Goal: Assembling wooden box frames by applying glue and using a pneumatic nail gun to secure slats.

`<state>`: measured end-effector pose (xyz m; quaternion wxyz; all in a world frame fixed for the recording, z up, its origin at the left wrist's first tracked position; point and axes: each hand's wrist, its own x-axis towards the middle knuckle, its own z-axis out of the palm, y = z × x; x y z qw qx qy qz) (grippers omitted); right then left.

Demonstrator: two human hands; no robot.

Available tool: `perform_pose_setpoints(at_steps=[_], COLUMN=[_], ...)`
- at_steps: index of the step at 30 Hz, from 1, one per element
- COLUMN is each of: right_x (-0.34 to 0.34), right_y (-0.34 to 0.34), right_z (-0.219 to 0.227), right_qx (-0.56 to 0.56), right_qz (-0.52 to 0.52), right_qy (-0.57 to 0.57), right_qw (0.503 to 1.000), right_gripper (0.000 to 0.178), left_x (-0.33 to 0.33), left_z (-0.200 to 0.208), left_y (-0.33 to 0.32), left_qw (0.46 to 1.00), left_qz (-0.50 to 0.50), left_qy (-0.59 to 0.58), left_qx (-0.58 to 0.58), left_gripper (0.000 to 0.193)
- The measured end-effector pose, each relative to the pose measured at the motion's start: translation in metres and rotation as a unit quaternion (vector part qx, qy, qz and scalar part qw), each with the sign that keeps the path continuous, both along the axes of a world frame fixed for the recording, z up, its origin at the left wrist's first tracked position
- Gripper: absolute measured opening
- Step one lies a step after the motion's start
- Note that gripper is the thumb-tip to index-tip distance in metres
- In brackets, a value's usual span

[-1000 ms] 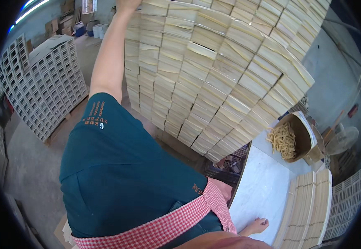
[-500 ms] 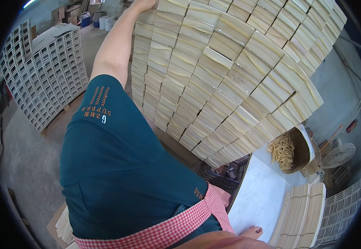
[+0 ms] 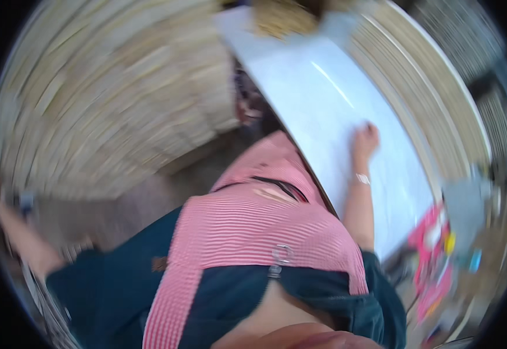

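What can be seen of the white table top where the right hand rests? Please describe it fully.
The white table top is a long, smooth, glossy slab that looks faintly marbled, with a streak of reflected light. It lies flat and runs from the upper middle toward the lower right. The right hand rests on it, palm down. A heap of pale, blurred material sits at its far end, and stacked wooden pieces line its right side.

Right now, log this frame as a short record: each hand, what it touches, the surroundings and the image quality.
right hand: resting on the white tabletop, holding nothing visible
left hand: not clearly visible; left arm stretches out toward the picture's left edge
clothing: red-and-white checked apron over dark teal shirt
surroundings: stacked pale wooden pieces at left
image quality: heavy motion blur
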<state>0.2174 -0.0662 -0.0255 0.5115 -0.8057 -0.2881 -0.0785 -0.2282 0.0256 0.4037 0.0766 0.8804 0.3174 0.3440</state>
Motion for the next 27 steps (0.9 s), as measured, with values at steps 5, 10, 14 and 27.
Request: perform_pose_setpoints(at_steps=[5,10,14,27], right_x=[-0.056,0.036,0.004,0.009], right_y=[0.075,-0.016,0.007,0.029], right_z=[0.022,-0.063,-0.003,-0.001], right_qx=[0.045,0.043,0.002,-0.072], right_qz=[0.114,0.118,0.118,0.117], right_qy=[-0.006,-0.017,0.051,0.097], right_qw=[0.992,0.992,0.992,0.986], right_gripper=[0.023,0.031,0.036,0.036], left_x=[0.023,-0.258,-0.511,-0.492], left_z=[0.002,-0.007,0.025,0.001], left_y=[-0.019,0.045,0.001,-0.085], left_qw=[1.000,0.900,0.719,0.699], left_qz=[0.018,0.392,0.625,0.549], left_qy=[-0.004,-0.027,-0.035,-0.327], left_qx=[0.021,0.186,0.302,0.322], left_gripper=[0.038,0.034,0.031,0.033])
